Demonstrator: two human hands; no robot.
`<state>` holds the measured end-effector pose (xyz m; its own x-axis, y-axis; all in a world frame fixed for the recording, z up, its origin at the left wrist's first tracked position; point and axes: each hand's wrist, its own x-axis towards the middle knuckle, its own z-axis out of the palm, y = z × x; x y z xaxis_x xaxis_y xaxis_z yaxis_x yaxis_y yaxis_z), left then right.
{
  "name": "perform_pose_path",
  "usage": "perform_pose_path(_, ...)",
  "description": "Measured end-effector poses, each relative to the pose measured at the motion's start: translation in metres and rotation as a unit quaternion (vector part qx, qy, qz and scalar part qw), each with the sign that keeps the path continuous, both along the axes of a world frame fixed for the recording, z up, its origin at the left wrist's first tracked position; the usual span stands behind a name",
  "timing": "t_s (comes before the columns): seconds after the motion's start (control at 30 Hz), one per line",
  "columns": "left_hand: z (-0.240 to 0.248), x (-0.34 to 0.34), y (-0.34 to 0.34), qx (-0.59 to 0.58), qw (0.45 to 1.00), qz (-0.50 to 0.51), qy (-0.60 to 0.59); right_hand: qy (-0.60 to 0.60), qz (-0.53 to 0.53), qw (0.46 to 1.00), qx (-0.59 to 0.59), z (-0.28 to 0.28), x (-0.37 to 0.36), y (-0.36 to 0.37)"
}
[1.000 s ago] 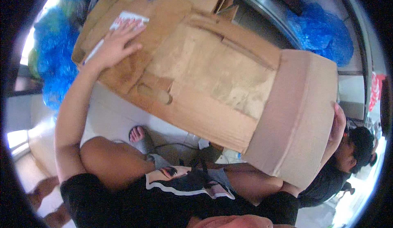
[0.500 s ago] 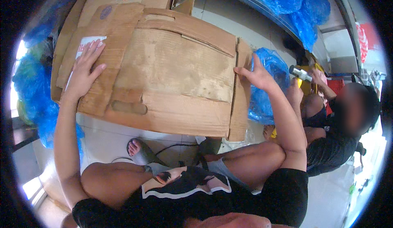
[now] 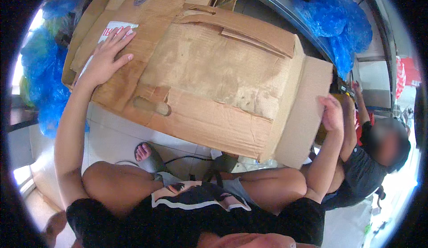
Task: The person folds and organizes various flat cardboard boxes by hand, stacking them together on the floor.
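Observation:
A large, worn brown cardboard box [image 3: 214,78], stained on its top and with oval hand holes, lies across the floor before me. My left hand [image 3: 107,58] rests flat with spread fingers on its left part, partly over a white and red label [image 3: 118,28]. At the right end, a cardboard flap [image 3: 304,110] stands folded outward from the box. My right hand [image 3: 332,114] is closed on the outer edge of this flap, thumb and fingers pinching it.
Blue plastic bags lie at the left [image 3: 51,78] and the upper right [image 3: 334,25]. A co-worker [image 3: 365,159] in dark clothes sits close on my right. A metal-edged bench [image 3: 272,3] runs along the far side. A dark cable [image 3: 187,157] crosses the tiled floor near my feet.
My right hand has gripped the right end flap and swung it outward to the right. My left hand stays on the box. The co-worker's raised hammer is no longer plainly visible.

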<state>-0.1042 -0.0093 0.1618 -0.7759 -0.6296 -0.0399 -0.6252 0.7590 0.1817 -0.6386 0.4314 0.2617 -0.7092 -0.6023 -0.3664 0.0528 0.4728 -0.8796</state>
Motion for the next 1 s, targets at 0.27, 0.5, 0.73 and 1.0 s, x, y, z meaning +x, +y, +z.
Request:
perform_pose_path(0.27, -0.007, -0.005, -0.005, 0.013, 1.0, 0.0, 0.012, 0.056, 0.017, 0.994, -0.089, 0.073, 0.03, -0.031)
perform_pose_path(0.5, -0.055, 0.027, -0.012, -0.064, 0.996, -0.05, 0.043, -0.066, 0.105, 0.992, -0.026, -0.06, 0.142, -0.14)
perform_pose_path(0.73, 0.02, 0.034, -0.028, -0.053, 0.995, -0.066, 0.058, 0.444, 0.568, 0.693, 0.009, -0.097, 0.269, -0.121)
perform_pose_path(1.0, 0.028, 0.046, 0.014, 0.057, 0.985, -0.128, 0.096, 0.638, 0.514, 0.557, 0.137, -0.053, 0.295, -0.116)
